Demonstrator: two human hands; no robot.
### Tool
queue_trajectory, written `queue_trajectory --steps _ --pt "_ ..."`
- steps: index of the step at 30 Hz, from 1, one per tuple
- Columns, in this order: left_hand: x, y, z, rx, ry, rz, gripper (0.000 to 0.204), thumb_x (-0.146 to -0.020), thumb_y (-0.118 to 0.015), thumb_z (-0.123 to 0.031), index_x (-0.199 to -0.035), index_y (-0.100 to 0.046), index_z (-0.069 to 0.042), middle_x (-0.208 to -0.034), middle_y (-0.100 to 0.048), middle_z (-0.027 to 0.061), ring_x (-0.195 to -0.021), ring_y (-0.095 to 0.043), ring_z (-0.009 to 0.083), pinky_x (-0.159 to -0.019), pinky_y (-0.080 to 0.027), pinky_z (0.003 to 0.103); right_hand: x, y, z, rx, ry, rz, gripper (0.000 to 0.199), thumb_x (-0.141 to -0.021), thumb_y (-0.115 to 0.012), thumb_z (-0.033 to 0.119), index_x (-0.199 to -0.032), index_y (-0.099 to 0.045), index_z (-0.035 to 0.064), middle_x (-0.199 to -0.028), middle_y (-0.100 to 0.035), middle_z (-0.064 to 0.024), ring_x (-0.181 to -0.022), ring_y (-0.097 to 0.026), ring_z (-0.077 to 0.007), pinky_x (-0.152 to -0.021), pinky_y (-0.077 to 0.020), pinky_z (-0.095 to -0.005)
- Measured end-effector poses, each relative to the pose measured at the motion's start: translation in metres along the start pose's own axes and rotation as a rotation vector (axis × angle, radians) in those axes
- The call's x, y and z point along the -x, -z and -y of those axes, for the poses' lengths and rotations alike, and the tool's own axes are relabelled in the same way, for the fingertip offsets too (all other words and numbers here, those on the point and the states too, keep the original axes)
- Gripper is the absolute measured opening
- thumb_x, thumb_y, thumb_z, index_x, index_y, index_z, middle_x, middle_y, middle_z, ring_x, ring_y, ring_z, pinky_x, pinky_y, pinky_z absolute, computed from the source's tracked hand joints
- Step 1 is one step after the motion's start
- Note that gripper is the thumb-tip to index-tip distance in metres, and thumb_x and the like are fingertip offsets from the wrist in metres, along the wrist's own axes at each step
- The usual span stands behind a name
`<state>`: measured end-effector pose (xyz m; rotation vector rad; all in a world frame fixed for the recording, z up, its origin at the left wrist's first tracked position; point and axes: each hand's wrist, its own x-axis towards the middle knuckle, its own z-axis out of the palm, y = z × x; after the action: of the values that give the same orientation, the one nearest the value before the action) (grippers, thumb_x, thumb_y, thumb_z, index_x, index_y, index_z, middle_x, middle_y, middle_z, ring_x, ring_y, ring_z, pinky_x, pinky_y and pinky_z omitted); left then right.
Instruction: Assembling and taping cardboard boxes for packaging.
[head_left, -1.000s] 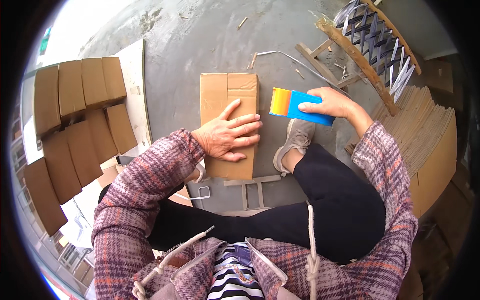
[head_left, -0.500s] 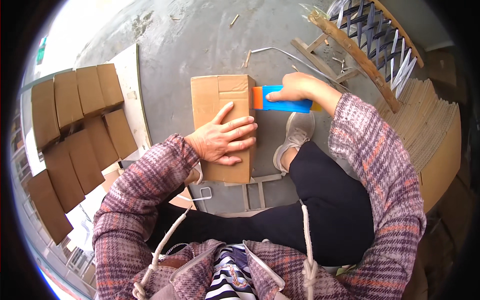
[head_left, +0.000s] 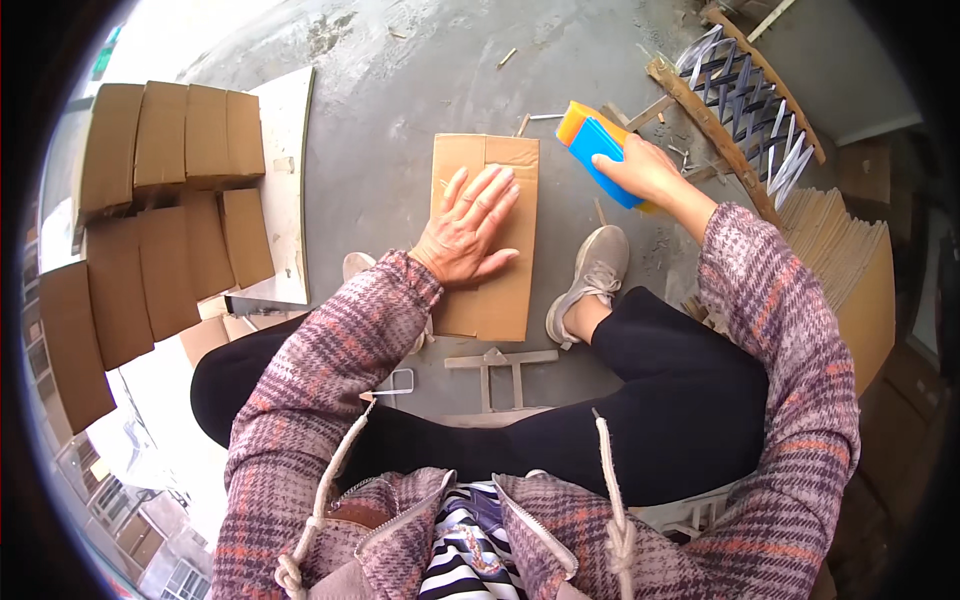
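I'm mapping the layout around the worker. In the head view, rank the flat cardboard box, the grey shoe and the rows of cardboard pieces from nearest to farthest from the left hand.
1. Flat cardboard box: directly under the left hand, which presses on it.
2. Grey shoe: just right of the box.
3. Rows of cardboard pieces: far to the left, on the floor.
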<state>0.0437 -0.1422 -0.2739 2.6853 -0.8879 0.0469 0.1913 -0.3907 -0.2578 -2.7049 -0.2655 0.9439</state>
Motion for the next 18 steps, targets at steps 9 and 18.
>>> queue_trajectory --steps 9,18 --pt "0.011 -0.006 -0.013 -0.018 0.329 0.026 0.077 -0.087 -0.047 -0.053 -0.141 -0.031 0.0 -0.149 -0.026 0.0168 -0.14 -0.018 0.0294 -0.113 -0.01 0.048 -0.059 -0.125 0.068 -0.586 -0.291 -0.806 0.058 -0.084 -0.052 0.057 -0.099 -0.039 0.0021 -0.087 -0.062 -0.0249 -0.083 -0.06 -0.0435 -0.071 -0.045 -0.0518" --pt "0.019 -0.014 -0.013 0.051 0.151 -0.207 0.049 -0.082 -0.064 -0.028 -0.121 -0.054 -0.001 -0.128 -0.052 0.0149 -0.122 -0.047 0.03 -0.105 -0.034 0.045 -0.07 -0.169 0.046 -0.624 -0.357 -0.836 0.056 -0.083 -0.052 0.058 -0.097 -0.041 0.0044 -0.08 -0.061 -0.0245 -0.077 -0.06 -0.0438 -0.064 -0.044 -0.0531"
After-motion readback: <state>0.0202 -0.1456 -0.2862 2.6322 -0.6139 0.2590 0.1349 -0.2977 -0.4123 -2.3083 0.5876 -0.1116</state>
